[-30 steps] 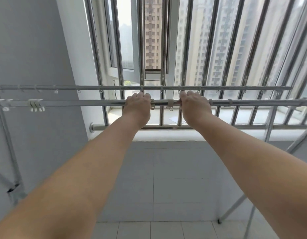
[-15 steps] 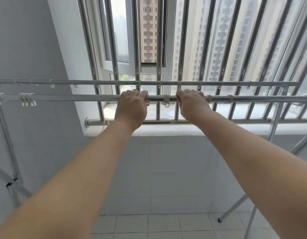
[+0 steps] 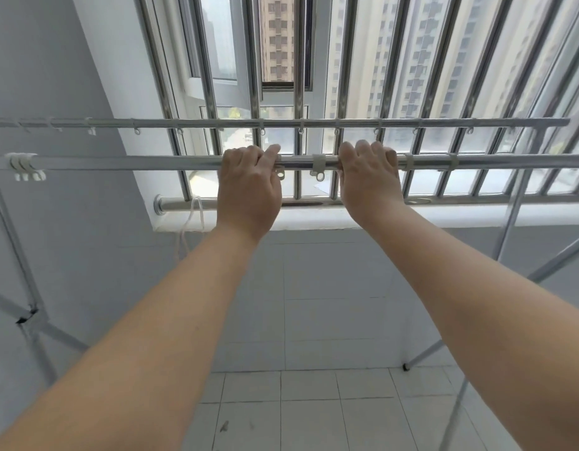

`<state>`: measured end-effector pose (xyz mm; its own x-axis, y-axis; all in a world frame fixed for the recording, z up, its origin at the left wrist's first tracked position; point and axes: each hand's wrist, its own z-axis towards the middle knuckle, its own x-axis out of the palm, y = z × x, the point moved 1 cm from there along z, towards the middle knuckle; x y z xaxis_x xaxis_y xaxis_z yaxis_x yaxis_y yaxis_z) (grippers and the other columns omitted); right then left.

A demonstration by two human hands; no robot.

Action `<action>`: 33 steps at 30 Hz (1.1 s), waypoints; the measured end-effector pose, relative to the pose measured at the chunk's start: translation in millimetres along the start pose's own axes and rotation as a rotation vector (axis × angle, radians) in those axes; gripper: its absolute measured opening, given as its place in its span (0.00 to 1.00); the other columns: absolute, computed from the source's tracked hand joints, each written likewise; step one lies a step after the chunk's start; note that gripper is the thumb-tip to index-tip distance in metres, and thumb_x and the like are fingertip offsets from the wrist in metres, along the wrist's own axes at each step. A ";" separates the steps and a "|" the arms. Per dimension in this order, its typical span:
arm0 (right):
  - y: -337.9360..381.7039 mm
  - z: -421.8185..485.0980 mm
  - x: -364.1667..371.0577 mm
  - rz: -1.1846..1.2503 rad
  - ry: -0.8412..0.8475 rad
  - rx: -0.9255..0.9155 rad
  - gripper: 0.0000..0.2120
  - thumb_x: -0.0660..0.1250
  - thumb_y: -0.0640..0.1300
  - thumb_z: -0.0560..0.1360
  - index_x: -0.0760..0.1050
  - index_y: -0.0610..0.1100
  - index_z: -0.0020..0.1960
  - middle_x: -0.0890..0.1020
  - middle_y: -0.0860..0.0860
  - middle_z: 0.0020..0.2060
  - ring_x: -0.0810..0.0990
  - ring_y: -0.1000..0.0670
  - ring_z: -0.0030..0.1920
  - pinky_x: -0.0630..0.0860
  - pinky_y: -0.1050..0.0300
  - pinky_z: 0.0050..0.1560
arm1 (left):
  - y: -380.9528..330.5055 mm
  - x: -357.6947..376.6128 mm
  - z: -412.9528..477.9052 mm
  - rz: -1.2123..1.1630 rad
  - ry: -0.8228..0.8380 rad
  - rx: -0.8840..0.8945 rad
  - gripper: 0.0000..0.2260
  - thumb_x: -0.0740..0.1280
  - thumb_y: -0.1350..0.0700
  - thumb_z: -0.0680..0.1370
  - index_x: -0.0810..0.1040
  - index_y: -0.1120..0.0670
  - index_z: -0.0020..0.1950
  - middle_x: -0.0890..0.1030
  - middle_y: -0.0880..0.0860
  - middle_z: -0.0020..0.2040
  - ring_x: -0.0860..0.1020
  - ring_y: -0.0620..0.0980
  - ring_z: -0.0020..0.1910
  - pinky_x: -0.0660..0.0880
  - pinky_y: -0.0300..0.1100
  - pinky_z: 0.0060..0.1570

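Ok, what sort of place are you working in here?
Probably an enclosed apartment balcony used for drying laundry: the left hand and right hand grip a drying rack rail carrying hanger clips, a barred window faces high-rise blocks, and the floor is tiled.

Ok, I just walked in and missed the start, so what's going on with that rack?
A person is holding a metal drying rack with both hands. The left hand and the right hand curl over the near rail, side by side, with one plastic ring on the rail between them. More rings sit bunched at the rail's left end. The far rail is not being touched.
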<state>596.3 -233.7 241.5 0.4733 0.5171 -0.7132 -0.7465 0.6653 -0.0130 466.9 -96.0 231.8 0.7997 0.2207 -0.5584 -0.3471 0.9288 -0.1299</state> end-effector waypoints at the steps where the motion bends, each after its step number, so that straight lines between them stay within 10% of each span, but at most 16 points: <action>1: -0.1 0.3 0.0 -0.002 -0.001 0.001 0.14 0.60 0.33 0.74 0.67 0.43 0.57 0.73 0.44 0.50 0.69 0.41 0.54 0.61 0.49 0.60 | -0.8 0.5 0.3 -0.001 0.003 -0.004 0.19 0.54 0.58 0.77 0.74 0.56 0.66 0.78 0.57 0.51 0.73 0.60 0.54 0.65 0.49 0.65; 33: 19.8 -44.6 -70.0 0.099 0.016 0.143 0.14 0.61 0.32 0.74 0.77 0.46 0.52 0.74 0.46 0.41 0.72 0.41 0.52 0.62 0.52 0.60 | 17.2 -80.4 -28.8 0.183 0.131 0.180 0.14 0.57 0.50 0.81 0.74 0.56 0.59 0.77 0.56 0.48 0.74 0.58 0.50 0.65 0.50 0.54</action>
<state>527.5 -280.7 259.8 0.3924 0.5760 -0.7171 -0.7144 0.6819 0.1568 382.5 -106.4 250.9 0.6576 0.3596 -0.6620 -0.3777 0.9177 0.1232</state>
